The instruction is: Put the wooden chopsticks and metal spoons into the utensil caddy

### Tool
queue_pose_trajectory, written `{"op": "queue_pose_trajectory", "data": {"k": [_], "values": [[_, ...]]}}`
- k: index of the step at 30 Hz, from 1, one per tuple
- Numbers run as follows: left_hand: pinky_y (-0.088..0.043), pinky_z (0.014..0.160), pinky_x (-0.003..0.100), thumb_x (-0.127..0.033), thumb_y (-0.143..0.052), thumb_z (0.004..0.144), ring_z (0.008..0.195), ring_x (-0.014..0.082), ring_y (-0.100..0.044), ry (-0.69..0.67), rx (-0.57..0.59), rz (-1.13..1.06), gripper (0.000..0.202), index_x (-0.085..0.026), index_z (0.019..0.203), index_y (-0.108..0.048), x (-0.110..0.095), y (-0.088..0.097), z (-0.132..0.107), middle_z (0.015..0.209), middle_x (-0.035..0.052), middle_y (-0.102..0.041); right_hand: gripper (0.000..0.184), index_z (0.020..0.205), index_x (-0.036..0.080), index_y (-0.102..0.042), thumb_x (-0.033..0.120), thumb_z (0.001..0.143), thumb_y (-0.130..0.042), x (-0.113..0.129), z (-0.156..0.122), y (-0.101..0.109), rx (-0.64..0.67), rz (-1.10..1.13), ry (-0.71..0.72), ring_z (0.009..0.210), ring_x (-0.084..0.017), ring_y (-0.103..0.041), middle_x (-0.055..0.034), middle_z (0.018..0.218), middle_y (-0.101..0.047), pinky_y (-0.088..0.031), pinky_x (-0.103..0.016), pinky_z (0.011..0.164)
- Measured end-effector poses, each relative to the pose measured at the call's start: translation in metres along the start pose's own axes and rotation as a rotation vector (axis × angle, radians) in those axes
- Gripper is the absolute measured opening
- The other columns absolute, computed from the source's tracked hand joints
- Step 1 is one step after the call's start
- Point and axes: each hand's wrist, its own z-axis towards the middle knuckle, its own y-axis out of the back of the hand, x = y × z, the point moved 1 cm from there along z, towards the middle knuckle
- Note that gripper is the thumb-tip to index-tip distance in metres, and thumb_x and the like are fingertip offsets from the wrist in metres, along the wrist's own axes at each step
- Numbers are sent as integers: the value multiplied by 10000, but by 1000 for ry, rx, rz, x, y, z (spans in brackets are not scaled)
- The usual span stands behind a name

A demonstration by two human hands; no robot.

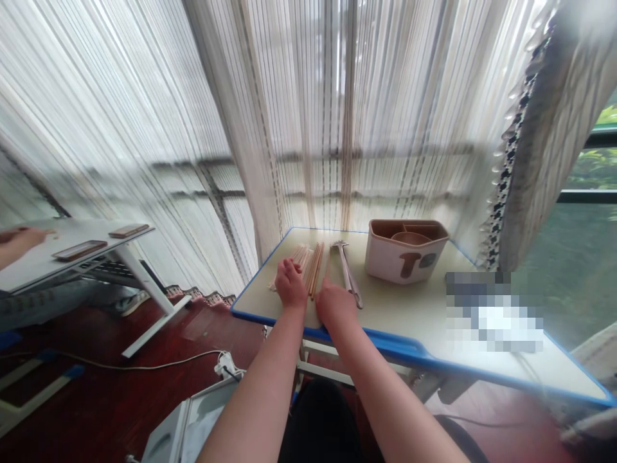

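Note:
My left hand (290, 283) lies over the near ends of a bundle of thin wooden chopsticks (312, 270) on a cream table with a blue edge (400, 328). I cannot tell whether it grips them. My right hand (336, 305) is just right of the bundle, its fingers pointing away from me and partly hidden by the back of the hand. Right of that hand lie metal tongs (347, 273). Behind them stands a pale pink divided caddy (406, 252) with a brown mushroom picture.
A blurred patch (491, 312) covers part of the table's right side. Sheer striped curtains (328, 128) hang behind the table. At far left, another person's hand (24, 239) is over a white desk (72, 260) with brown trays. A white power cord (159, 365) crosses the red wood floor.

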Motion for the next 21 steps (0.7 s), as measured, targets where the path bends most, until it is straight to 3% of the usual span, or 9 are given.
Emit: {"op": "queue_pose_trajectory", "data": {"k": [4, 8, 14, 18, 21], "values": [[-438, 596, 258, -510, -184, 894, 548, 122, -565, 55, -28, 28, 497, -159, 834, -531, -1, 2, 0, 661, 30, -601, 195, 860, 182, -628, 209, 824, -438, -3, -2, 1, -66, 34, 96, 738, -205, -635, -90, 808, -671, -414, -270, 612], [-442, 605, 270, -480, -183, 900, 556, 131, -574, 70, -49, 77, 482, -158, 846, -538, -1, 4, 1, 667, 34, -609, 237, 719, 208, -647, 235, 822, -435, -7, -7, 6, -220, 155, 127, 720, -177, -621, -46, 753, -674, -398, -250, 614], [-465, 733, 304, -263, -410, 822, 749, 175, -616, -70, 14, 223, 239, -158, 955, -578, 3, 0, 1, 794, 68, -654, 267, 833, 201, -690, 218, 798, -426, -11, -12, 15, -457, 469, 113, 742, -159, -619, -50, 816, -697, -420, -245, 720], [-497, 705, 292, -227, -486, 777, 770, 171, -624, -126, 144, 140, 306, -135, 1057, -569, 7, -5, 0, 874, 97, -654, 269, 843, 197, -703, 256, 776, -450, -17, -12, 21, -463, 688, 69, 708, -159, -616, -44, 777, -698, -444, -252, 721], [-510, 679, 284, -250, -502, 786, 770, 164, -621, -134, 163, 104, 306, -133, 1058, -579, 10, -7, 0, 885, 104, -645, 272, 843, 186, -706, 283, 755, -468, -25, -10, 23, -434, 860, -36, 629, -156, -604, -28, 676, -678, -461, -253, 647]]}}
